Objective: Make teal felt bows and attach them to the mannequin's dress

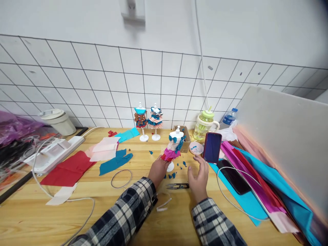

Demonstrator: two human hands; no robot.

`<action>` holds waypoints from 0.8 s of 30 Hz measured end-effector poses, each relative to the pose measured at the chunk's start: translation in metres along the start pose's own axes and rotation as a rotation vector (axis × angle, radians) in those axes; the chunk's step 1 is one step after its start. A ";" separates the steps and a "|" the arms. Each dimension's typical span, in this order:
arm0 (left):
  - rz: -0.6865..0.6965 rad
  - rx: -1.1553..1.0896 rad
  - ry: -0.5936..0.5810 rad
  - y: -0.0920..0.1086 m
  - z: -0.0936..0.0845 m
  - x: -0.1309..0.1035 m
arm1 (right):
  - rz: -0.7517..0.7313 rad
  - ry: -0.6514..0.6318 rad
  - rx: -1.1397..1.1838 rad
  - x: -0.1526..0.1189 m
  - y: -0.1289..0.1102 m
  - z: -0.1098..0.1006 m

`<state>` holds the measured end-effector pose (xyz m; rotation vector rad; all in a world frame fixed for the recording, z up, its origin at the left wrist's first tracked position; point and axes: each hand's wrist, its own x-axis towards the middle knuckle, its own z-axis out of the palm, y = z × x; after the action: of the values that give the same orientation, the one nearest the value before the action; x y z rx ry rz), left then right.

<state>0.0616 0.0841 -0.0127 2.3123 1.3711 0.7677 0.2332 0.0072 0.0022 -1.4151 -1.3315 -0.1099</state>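
Observation:
A miniature white dress form (pixel 175 140) on a round base stands in the middle of the table, leaning slightly. It wears a magenta and red paper-like skirt (pixel 172 153) and teal ruffles on the bodice. My left hand (pixel 158 171) grips it low down at the skirt and stand; its fingertips are partly hidden. To the right, my right hand (pixel 199 177) hovers with fingers apart and holds nothing. Black thread snips (pixel 177 186) lie between my hands, and small teal scraps (pixel 170 176) are scattered around the base.
Two dressed miniature forms (pixel 140 119) stand by the tiled wall. Red (pixel 69 169), pink and teal sheets (pixel 115 162) lie left, near a power strip (pixel 55 153). To the right are a pink dish (pixel 196 148), an upright phone (pixel 212 147), a lidded cup (pixel 204 126) and folded coloured sheets (pixel 256 177).

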 end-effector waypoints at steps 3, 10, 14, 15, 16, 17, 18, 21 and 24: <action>-0.047 0.022 -0.010 -0.003 -0.001 0.005 | 0.028 -0.143 -0.047 -0.018 0.022 0.001; -0.154 0.076 -0.031 -0.003 0.001 0.010 | 0.080 -0.343 -0.010 -0.013 0.027 0.007; -0.181 0.106 -0.028 -0.003 0.002 0.010 | 0.106 -0.354 0.021 -0.012 0.028 0.007; -0.185 0.114 -0.026 -0.003 0.002 0.010 | 0.111 -0.354 0.029 -0.013 0.028 0.006; -0.187 0.122 -0.023 -0.003 0.002 0.010 | 0.114 -0.354 0.038 -0.013 0.028 0.006; -0.188 0.129 -0.020 -0.003 0.003 0.010 | 0.115 -0.351 0.046 -0.012 0.028 0.005; -0.187 0.135 -0.016 -0.004 0.003 0.009 | 0.114 -0.344 0.056 -0.013 0.027 0.004; -0.177 0.141 -0.002 -0.006 0.006 0.007 | 0.105 -0.297 0.082 -0.013 0.027 0.003; -0.159 0.130 0.008 -0.006 0.009 0.003 | 0.110 -0.228 0.094 -0.011 0.021 0.002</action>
<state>0.0642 0.0894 -0.0227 2.2633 1.6299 0.6576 0.2441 0.0074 -0.0192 -1.4495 -1.4207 0.1904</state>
